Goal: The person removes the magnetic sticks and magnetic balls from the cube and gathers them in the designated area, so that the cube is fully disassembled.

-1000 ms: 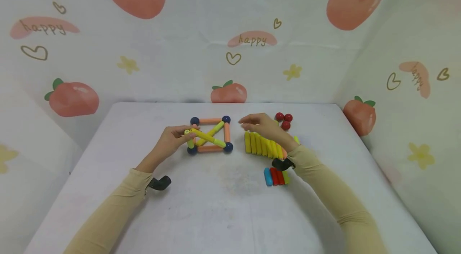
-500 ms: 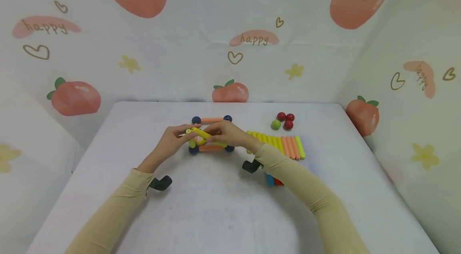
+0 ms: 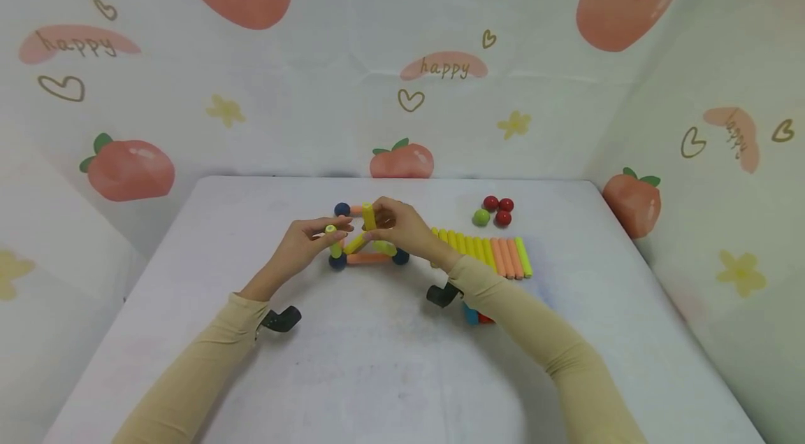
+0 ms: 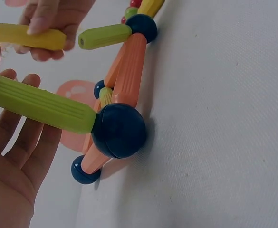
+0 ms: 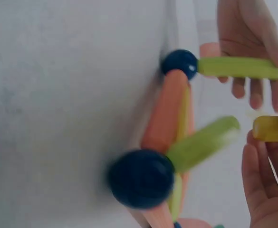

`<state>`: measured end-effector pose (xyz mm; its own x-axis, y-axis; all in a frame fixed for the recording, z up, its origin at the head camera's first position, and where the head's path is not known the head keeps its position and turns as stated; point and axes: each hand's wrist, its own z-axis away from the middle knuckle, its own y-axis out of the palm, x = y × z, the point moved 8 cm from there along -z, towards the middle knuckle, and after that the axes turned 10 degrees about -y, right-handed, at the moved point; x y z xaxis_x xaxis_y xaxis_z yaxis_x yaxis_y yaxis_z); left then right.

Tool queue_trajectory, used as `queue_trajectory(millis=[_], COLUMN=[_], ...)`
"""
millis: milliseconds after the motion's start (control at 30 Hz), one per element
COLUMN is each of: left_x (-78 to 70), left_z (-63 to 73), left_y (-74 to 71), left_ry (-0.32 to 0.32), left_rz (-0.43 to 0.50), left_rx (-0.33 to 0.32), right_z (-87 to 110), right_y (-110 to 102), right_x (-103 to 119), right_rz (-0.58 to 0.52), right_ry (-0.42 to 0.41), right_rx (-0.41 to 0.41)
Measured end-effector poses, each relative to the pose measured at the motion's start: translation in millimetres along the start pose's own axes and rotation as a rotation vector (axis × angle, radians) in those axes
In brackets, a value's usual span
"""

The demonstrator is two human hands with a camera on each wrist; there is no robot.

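Note:
My left hand (image 3: 292,249) pinches a light-green magnetic rod (image 4: 39,104) between thumb and fingers. That rod stands on the near-left dark-blue ball (image 4: 119,130) of a frame made of orange rods (image 3: 369,259) and blue balls. Held in my right hand (image 3: 407,231) is a yellow magnetic rod (image 3: 369,216), upright above the frame and apart from the left hand's rod. A second light-green rod (image 4: 105,36) leans from the near-right blue ball (image 3: 400,257). Inside the frame a yellow rod (image 3: 356,244) lies diagonally. My right hand hides the frame's far-right corner.
Right of the frame lies a row of yellow, orange and green rods (image 3: 497,255). Behind it sit several red balls (image 3: 506,205) and a green ball (image 3: 481,217). Blue and red rods (image 3: 472,315) show partly under my right sleeve.
My right hand has come left from over the rod row and taken hold of the slanting yellow rod, which now stands upright, away from the left hand's rod. My left hand has stayed put.

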<state>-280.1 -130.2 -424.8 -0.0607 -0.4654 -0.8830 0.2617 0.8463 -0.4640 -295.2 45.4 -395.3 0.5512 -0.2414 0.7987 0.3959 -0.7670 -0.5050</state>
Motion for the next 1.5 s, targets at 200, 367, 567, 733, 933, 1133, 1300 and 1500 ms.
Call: queue_trajectory(millis=[200, 367, 567, 733, 933, 1133, 1300, 1500], left_x=[-2.2, -2.0, -1.3, 0.5, -2.3, -3.4, -2.4, -1.2], left_z=[0.8, 1.1, 2.0, 1.6, 2.8, 3.2, 2.7, 1.8], left_y=[0.0, 0.6, 0.3, 0.6, 2.0, 2.0, 1.6, 2.1], left_ry=[0.000, -0.007, -0.016, -0.004, 0.007, 0.007, -0.001, -0.003], left_rz=[-0.014, -0.024, -0.031, -0.016, 0.002, 0.007, 0.000, 0.001], left_rx=[0.001, -0.002, -0.009, -0.005, 0.001, -0.002, -0.008, -0.007], right_z=[2.9, 12.3, 28.9, 37.7, 43.2, 44.4, 45.7, 49.2], right_y=[-28, -51, -70, -69, -65, -65, -66, -66], right_x=[4, -3, -29, -50, -62, -63, -69, -82], right_rz=[0.011, 0.086, 0.208, 0.248, 0.287, 0.330, 0.365, 0.353], right_ry=[-0.027, -0.011, 0.132, 0.252, 0.311, 0.300, 0.340, 0.426], right_rx=[-0.069, -0.069, -0.049, 0.042, 0.119, 0.143, 0.161, 0.211])
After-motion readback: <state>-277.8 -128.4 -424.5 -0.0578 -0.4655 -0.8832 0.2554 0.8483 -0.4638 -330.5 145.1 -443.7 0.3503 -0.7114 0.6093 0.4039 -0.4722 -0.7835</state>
